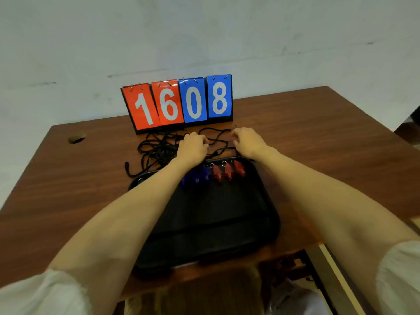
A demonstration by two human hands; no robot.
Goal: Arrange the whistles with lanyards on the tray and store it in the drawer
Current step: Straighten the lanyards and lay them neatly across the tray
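My left hand (193, 147): gripped black lanyards (156, 148), centre frame.
My right hand (246, 142): grip could not be told.
Tray (204, 223): held red whistles (228, 171), blue whistles (196, 177).

Soft, modest light falls from above and ahead, and it leaves no hard shadows. The pale plaster wall (204, 30) in the upper half of the frame reads an even grey-white. The brown wooden tabletop (318, 133) shows a faint sheen at right. The black plastic tray (227, 235) at centre is so dark that its detail is lost, save for dull highlight bands across its lower part. The red and blue flip scoreboard (179, 103) is sharpest, and its colours are saturated. The left hand (193, 146) and right hand (247, 142) look smeared, with indistinct fingers. Wide-angle distortion bends the table's edges and stretches the blurred white sleeves (34, 296) in the lower corners.
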